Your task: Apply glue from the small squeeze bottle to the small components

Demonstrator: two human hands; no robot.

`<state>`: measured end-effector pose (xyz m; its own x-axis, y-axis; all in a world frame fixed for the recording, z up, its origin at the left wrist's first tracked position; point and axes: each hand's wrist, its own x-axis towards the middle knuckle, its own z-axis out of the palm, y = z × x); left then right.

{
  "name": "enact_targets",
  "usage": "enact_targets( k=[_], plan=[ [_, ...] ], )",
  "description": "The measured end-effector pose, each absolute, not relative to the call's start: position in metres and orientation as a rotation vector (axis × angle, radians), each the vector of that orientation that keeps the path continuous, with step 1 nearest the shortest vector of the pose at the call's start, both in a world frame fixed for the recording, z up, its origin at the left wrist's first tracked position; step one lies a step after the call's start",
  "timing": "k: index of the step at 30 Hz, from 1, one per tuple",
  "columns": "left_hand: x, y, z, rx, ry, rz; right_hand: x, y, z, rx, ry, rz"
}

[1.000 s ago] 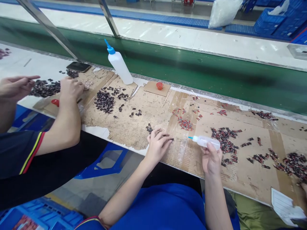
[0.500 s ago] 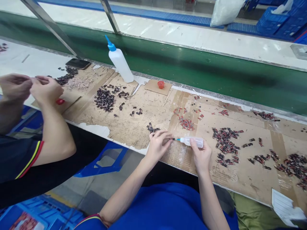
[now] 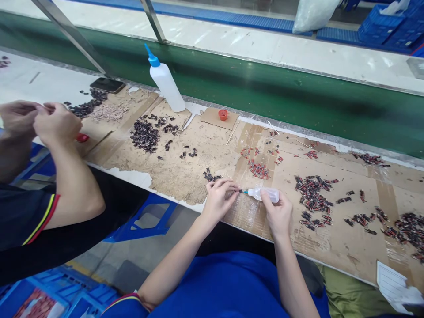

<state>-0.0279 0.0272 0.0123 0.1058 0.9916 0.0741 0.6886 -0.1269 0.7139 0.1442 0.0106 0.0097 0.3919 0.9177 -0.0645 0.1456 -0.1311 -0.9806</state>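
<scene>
My left hand (image 3: 219, 197) pinches a small black part (image 3: 240, 191) at its fingertips, above the front edge of the cardboard. In my right hand (image 3: 278, 214) is a small clear squeeze bottle (image 3: 269, 194), lying sideways. Its blue needle tip (image 3: 245, 192) points left and meets the black part or sits very close to it; I cannot tell which. Just beyond my left hand lies a little heap of black parts (image 3: 210, 175). A pile of red parts (image 3: 258, 169) is past the bottle, and black-and-red pieces (image 3: 313, 194) lie to the right of my right hand.
A large white bottle with a blue nozzle (image 3: 167, 86) stands at the back, left of a red cup (image 3: 223, 115). More black parts (image 3: 145, 136) are piled at left. A co-worker's hands (image 3: 56, 123) work beside a phone (image 3: 107, 85). A metal post (image 3: 154, 20) rises behind.
The squeeze bottle has shifted slightly left and tilted a little, bringing its tip nearer the black part. My left hand has barely moved. The co-worker's hands have moved slightly left.
</scene>
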Motion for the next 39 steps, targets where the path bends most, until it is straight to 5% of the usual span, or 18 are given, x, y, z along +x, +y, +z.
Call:
enact_targets(
  k=[39],
  plan=[
    [-0.028,0.053,0.023,1.965,1.511,0.711,0.169,0.009,0.000,-1.408,-0.802,0.716]
  ],
)
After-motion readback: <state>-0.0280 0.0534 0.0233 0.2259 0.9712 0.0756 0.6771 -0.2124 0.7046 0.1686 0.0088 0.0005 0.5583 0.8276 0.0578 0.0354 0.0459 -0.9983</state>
